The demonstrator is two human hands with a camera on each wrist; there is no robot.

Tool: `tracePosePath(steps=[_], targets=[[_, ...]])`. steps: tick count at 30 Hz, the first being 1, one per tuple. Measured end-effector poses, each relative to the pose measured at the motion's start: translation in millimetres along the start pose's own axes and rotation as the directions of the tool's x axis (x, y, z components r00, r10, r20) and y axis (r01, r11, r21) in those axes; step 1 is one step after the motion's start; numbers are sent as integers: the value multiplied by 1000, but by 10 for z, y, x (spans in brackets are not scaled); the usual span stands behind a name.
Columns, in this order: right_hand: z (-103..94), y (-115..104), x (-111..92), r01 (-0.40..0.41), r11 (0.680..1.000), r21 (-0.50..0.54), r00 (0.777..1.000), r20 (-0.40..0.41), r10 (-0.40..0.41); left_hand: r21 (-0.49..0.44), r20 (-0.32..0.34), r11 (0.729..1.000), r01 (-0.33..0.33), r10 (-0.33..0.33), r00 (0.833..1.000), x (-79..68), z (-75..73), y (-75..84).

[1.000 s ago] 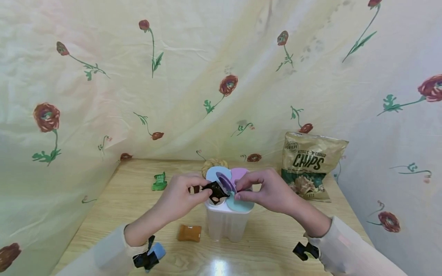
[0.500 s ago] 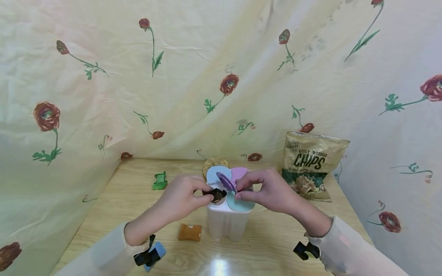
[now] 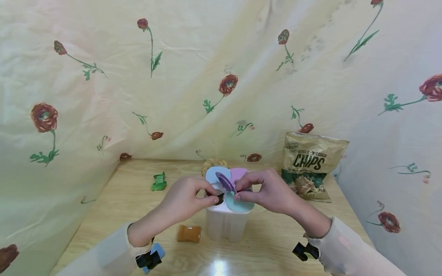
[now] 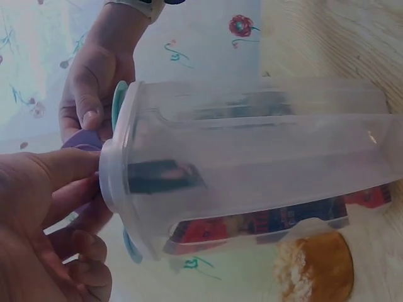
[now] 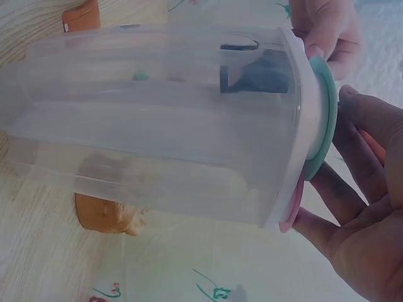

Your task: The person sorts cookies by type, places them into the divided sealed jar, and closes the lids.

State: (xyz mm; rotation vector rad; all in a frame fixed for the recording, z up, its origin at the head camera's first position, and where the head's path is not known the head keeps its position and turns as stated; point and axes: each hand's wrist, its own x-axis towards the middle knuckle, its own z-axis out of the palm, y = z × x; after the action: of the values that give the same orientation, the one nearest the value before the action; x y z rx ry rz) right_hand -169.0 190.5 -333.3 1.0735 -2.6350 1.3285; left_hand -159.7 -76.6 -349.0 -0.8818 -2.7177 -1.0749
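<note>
A tall clear plastic container [image 3: 226, 227] with a white top stands upright on the table, its round lids blue [image 3: 217, 174], lilac [image 3: 238, 173] and teal [image 3: 240, 202]. My right hand [image 3: 269, 191] pinches a purple lid [image 3: 225, 181], tilted up from its opening. My left hand [image 3: 190, 195] is at that opening, thumb and fingertips pinching a small black packet [image 3: 220, 198]. Through the clear wall, the left wrist view shows most of the packet [image 4: 162, 176] hanging inside near the top. It also appears as a dark shape [image 5: 261, 74] in the right wrist view.
Behind the container sits a bread roll [image 3: 214, 165]. A chips bag [image 3: 309, 165] stands back right, a green wrapped piece [image 3: 159, 181] lies left, and an orange packet [image 3: 189, 234] lies in front. Near my left wrist is a blue thing [image 3: 158, 250]. Flowered cloth [image 3: 186, 96] hangs behind.
My left hand has moved slightly right and brought the black packet down from above the opening to inside it. The right hand keeps the purple lid raised in the same place.
</note>
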Motion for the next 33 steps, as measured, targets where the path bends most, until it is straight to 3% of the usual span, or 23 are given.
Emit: tracePosePath(steps=[7,9,12,16,22,27,33], targets=[[6,-4,19,4,1000,5,1000,-1,-4,77,45,991,-106,102,994,-18,-6,-17],[6,-5,24,2,1000,4,1000,-4,-2,71,58,992,-103,99,993,-17,-10,-19],[9,-2,29,2,1000,-1,1000,-10,-2,-40,51,998,-56,58,997,-15,-29,-51],[15,4,30,5,1000,-10,1000,-18,-6,-198,0,980,-8,8,1000,-26,-84,-170],[22,-8,23,0,1000,-18,999,-41,-1,-251,-62,968,32,-49,997,-60,-125,-510],[21,-14,15,5,1000,-22,999,-49,-6,-184,45,977,112,-105,993,-142,-57,-861],[33,12,7,10,1000,-10,998,-65,-11,-97,182,980,171,-152,972,-301,245,-1260]])
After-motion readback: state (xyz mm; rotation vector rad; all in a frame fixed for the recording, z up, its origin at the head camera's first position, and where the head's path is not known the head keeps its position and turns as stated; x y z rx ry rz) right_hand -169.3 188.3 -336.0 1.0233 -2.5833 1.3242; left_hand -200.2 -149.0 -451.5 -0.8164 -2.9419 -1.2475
